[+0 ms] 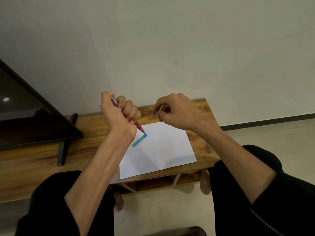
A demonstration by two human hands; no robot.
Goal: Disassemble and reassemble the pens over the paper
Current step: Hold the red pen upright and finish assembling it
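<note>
My left hand is closed in a fist around a red pen, whose tip points down at the white paper and whose top end sticks out above my thumb. A teal and blue pen part lies on the paper just below that tip. My right hand hovers above the paper's far edge with thumb and fingertips pinched together; whether a small piece is between them I cannot tell.
The paper lies on a low wooden table against a pale wall. A dark TV screen on a black stand occupies the table's left side. My knees in black clothing and bare feet are below the table's near edge.
</note>
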